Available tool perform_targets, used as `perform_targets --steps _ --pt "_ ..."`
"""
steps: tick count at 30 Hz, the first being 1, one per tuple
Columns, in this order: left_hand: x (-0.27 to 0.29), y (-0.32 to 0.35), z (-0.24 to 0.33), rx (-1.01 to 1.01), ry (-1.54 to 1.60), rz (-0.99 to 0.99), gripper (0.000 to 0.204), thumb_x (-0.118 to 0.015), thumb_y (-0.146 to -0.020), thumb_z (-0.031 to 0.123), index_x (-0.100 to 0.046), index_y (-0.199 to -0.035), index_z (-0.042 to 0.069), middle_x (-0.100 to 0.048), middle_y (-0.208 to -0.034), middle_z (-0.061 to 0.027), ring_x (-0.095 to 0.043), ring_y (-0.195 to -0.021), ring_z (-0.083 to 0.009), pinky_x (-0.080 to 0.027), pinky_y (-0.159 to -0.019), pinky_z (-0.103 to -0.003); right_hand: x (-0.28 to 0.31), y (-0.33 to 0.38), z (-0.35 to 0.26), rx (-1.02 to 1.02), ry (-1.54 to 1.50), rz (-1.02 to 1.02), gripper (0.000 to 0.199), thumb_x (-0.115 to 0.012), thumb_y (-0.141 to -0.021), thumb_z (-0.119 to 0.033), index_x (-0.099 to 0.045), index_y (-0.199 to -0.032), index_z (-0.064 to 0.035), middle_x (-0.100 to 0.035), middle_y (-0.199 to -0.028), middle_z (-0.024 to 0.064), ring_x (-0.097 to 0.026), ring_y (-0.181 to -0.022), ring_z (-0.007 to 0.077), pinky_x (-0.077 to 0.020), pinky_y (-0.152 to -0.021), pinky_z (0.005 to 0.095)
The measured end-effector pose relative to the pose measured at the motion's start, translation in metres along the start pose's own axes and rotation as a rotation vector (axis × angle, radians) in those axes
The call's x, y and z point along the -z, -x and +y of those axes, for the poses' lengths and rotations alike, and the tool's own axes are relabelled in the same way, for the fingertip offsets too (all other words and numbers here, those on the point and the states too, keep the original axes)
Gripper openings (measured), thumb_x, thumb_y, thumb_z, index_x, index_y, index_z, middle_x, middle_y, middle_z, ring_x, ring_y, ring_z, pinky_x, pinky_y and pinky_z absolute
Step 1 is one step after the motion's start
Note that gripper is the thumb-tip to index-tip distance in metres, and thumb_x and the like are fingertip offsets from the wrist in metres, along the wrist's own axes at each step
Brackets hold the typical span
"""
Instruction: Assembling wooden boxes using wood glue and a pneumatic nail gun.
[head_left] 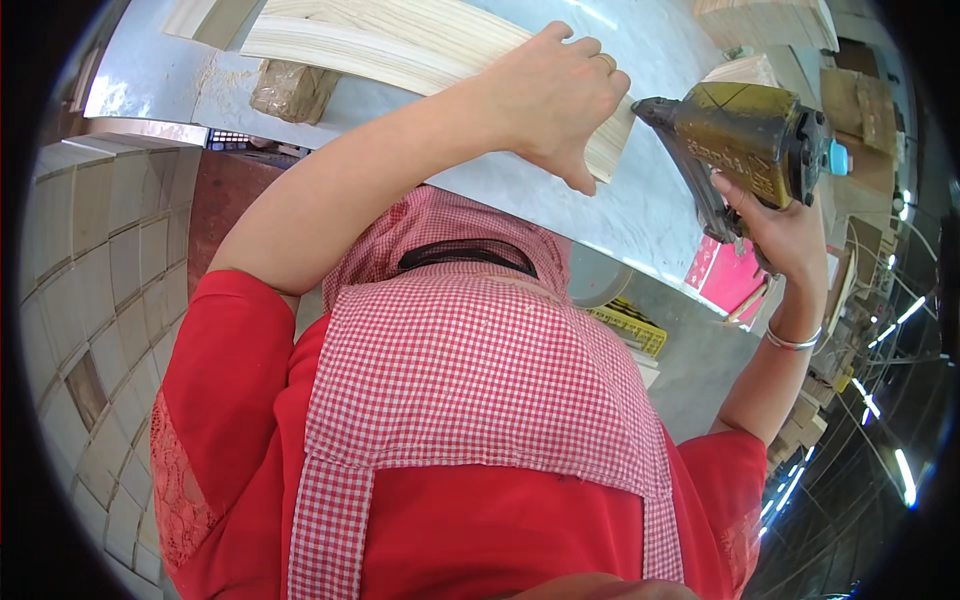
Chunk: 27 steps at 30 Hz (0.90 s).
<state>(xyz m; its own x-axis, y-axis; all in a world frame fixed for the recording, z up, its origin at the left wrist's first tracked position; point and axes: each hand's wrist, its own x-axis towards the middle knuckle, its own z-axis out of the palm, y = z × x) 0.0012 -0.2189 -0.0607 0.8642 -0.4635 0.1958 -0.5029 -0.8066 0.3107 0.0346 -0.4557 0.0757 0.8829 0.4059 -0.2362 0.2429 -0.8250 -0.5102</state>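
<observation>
My left hand (558, 98) lies across the right end of a pale wooden board (385, 42), thumb at the near edge and fingers curled over the far one. In my right hand (785, 222) is a nail gun (735, 125) with a dark yellow, scuffed body and a light blue fitting at its rear. The gun's nose points left, close to the board's end and beside my left hand's fingers. My right fingers are mostly hidden behind the handle; only the thumb shows clearly. Both things are over a light grey worktable (460, 190).
A tape-wrapped block (293, 92) sits by the board's near edge. Other wooden pieces (765, 22) are stacked at the far right. Stacked wooden blocks (110, 250) line my left side. A yellow crate (630, 325) stands below the table's near edge.
</observation>
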Motion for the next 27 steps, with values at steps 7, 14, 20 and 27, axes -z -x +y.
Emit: perform_targets --steps 7,14,20,27 --pt "0.007 0.004 -0.018 -0.048 0.005 0.065 0.076 -0.075 -0.073 0.060 -0.062 -0.113 -0.004 -0.066 -0.110 -0.0166 -0.060 -0.110 -0.0294 -0.043 -0.100 -0.044 -0.001 0.025 0.047 0.100 -0.036 0.286 0.032 -0.080 -0.083 -0.019 -0.070 -0.107 0.0010 -0.072 -0.095 0.0051 -0.066 -0.080 0.0121 -0.0529 -0.071 0.0283" --pt "0.097 -0.016 -0.060 0.141 0.082 -0.487 0.058 -0.068 -0.089 0.046 -0.060 -0.117 -0.004 -0.066 -0.103 -0.0155 -0.066 -0.094 -0.0262 -0.053 -0.082 -0.040 -0.005 0.090 0.202 -0.155 0.293 0.497 0.054 -0.065 -0.086 -0.010 -0.048 -0.137 -0.0019 -0.070 -0.095 0.0169 -0.068 -0.080 0.0262 -0.0516 -0.067 0.0393" --pt "0.167 -0.064 -0.039 0.390 0.574 0.105 0.067 -0.086 -0.061 0.039 -0.060 -0.104 -0.005 -0.062 -0.105 -0.0207 -0.058 -0.106 -0.0346 -0.045 -0.091 -0.044 -0.047 0.100 0.302 -0.469 0.453 0.533 0.063 -0.063 -0.082 -0.006 -0.043 -0.141 -0.0003 -0.065 -0.107 0.0313 -0.064 -0.099 0.0461 -0.0503 -0.085 0.0503" --pt "0.061 -0.004 -0.002 0.646 1.416 0.415 0.034 -0.061 -0.099 0.026 -0.057 -0.118 -0.002 -0.067 -0.105 -0.0096 -0.068 -0.085 -0.0174 -0.058 -0.075 -0.032 -0.060 0.085 0.293 -0.585 0.566 0.578 0.063 -0.069 -0.082 -0.018 -0.046 -0.139 -0.0006 -0.064 -0.108 0.0304 -0.062 -0.100 0.0462 -0.0490 -0.087 0.0521"
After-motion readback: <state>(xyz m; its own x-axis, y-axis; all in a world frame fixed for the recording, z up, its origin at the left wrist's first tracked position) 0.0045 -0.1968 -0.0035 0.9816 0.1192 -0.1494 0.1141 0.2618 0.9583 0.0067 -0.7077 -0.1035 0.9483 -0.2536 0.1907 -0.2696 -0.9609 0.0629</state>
